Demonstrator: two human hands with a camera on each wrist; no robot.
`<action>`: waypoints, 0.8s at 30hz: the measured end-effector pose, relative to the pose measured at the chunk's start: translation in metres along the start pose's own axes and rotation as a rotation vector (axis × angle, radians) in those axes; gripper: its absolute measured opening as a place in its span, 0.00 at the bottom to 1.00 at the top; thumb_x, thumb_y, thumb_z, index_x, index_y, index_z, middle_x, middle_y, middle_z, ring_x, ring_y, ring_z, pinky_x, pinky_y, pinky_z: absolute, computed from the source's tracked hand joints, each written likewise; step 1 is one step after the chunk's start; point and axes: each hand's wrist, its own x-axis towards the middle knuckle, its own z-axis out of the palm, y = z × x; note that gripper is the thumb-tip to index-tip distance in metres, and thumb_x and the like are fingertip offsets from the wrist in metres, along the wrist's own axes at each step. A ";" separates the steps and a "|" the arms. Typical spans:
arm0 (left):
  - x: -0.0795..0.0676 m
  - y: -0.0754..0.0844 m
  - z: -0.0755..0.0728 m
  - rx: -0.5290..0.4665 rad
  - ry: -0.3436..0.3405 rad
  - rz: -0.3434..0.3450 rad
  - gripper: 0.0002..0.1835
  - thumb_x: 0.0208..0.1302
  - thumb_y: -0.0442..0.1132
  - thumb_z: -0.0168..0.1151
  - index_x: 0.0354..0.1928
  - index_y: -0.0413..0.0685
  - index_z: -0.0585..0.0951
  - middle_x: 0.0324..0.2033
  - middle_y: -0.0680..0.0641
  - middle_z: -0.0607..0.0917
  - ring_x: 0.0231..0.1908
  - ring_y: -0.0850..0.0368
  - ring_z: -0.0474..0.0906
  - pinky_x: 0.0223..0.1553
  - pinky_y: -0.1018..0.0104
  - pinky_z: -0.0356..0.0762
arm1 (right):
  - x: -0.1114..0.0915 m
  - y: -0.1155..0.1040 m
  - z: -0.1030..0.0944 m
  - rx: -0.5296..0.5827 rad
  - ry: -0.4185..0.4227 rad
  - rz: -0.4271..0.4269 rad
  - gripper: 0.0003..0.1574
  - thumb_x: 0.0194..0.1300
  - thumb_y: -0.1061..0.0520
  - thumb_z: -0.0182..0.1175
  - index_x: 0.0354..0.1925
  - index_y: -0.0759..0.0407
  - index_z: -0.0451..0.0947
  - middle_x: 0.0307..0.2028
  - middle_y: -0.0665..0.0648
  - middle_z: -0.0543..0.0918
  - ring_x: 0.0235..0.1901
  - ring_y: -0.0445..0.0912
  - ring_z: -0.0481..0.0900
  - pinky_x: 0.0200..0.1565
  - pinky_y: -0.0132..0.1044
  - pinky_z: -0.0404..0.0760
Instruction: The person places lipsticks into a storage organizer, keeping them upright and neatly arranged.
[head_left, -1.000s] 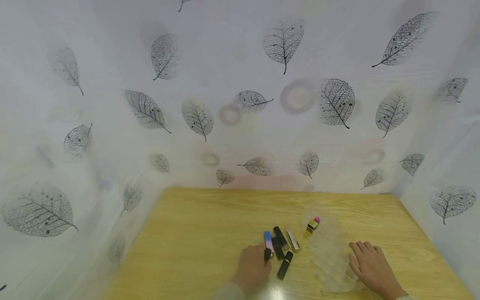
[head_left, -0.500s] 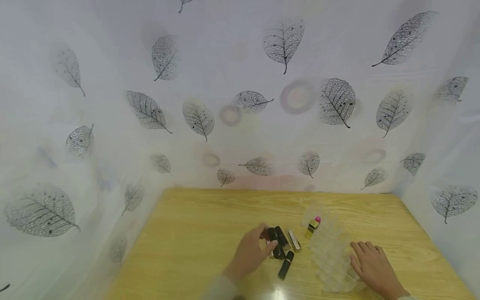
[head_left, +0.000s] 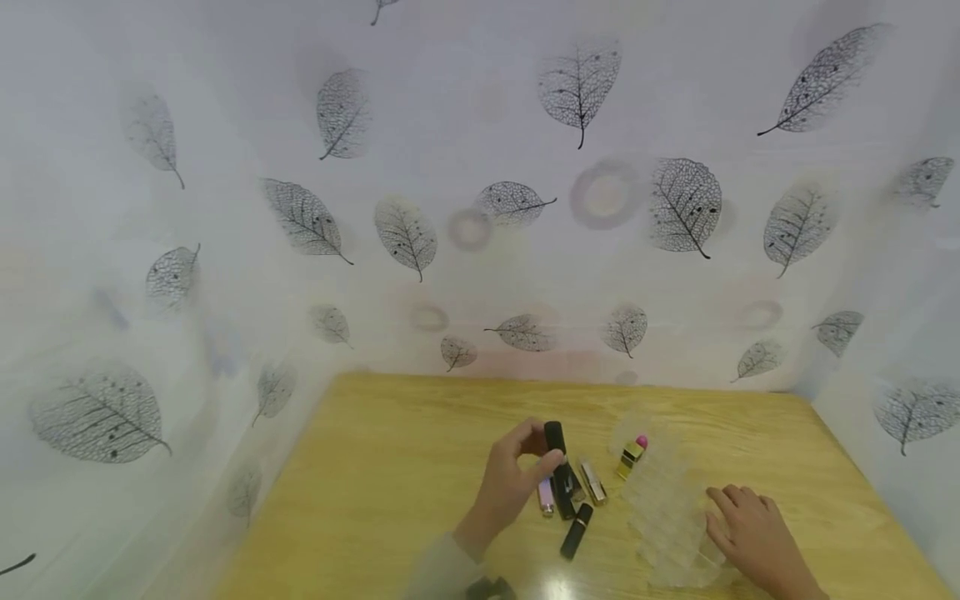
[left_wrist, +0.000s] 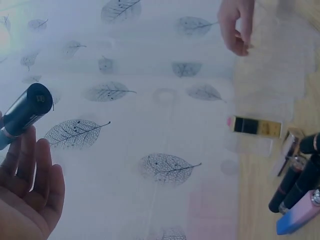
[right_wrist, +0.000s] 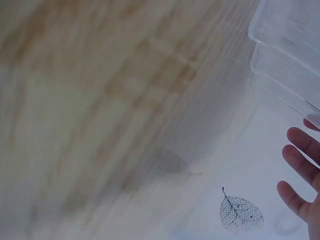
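My left hand (head_left: 510, 483) pinches a black lipstick tube (head_left: 554, 437) between thumb and fingers, raised over the other lipsticks. Its round dark end (left_wrist: 39, 99) faces the camera in the left wrist view. Below lie a blue-and-pink lipstick (left_wrist: 300, 215), several black lipsticks (head_left: 577, 531) and a silvery lipstick (head_left: 592, 482). My right hand (head_left: 757, 537) lies at the right edge of a clear plastic compartment organizer (head_left: 663, 525). In the right wrist view its fingers (right_wrist: 302, 162) are spread and loosely bent beside the organizer's clear walls (right_wrist: 285, 60).
A gold-and-black lipstick (head_left: 630, 458) with a bright pink tip stands in the organizer near its far left side. The wood-grain table (head_left: 390, 467) ends at a pale curtain (head_left: 517, 267) printed with leaves, which also hangs along both sides.
My left hand has moved from the near left of the lipsticks, taken hold of a black one and raised it. The right hand stays by the organizer.
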 end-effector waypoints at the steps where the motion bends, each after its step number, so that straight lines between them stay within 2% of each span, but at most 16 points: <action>1: 0.000 0.002 0.000 -0.008 0.005 0.004 0.08 0.61 0.37 0.58 0.40 0.41 0.78 0.31 0.41 0.84 0.32 0.69 0.75 0.43 0.70 0.76 | -0.001 0.000 0.000 0.009 -0.004 0.010 0.17 0.51 0.55 0.65 0.40 0.61 0.80 0.31 0.54 0.79 0.32 0.50 0.76 0.34 0.53 0.74; 5: 0.002 0.008 0.001 -0.034 0.016 0.034 0.09 0.61 0.37 0.57 0.40 0.39 0.77 0.31 0.40 0.83 0.32 0.69 0.75 0.43 0.69 0.76 | -0.005 -0.002 0.000 0.044 -0.012 0.044 0.16 0.53 0.55 0.65 0.41 0.61 0.79 0.31 0.54 0.79 0.31 0.48 0.75 0.32 0.51 0.74; 12: 0.002 0.014 0.002 -0.036 0.043 0.071 0.08 0.60 0.36 0.57 0.39 0.39 0.78 0.28 0.39 0.83 0.31 0.69 0.75 0.42 0.69 0.76 | -0.005 -0.002 0.004 0.081 0.013 0.034 0.17 0.52 0.56 0.65 0.41 0.62 0.79 0.30 0.54 0.79 0.30 0.48 0.76 0.31 0.49 0.75; 20: 0.001 0.017 0.002 -0.050 0.032 0.137 0.08 0.60 0.35 0.56 0.38 0.37 0.77 0.27 0.38 0.82 0.30 0.70 0.74 0.41 0.69 0.77 | -0.004 -0.002 0.006 0.087 -0.018 0.054 0.16 0.54 0.56 0.64 0.41 0.62 0.78 0.30 0.53 0.79 0.30 0.47 0.76 0.33 0.50 0.76; 24: 0.001 0.018 0.001 -0.046 0.028 0.146 0.08 0.60 0.35 0.57 0.38 0.37 0.77 0.27 0.38 0.82 0.30 0.69 0.75 0.41 0.69 0.77 | -0.003 -0.002 0.004 0.086 -0.031 0.060 0.16 0.55 0.56 0.63 0.42 0.63 0.78 0.29 0.52 0.79 0.29 0.47 0.76 0.34 0.50 0.76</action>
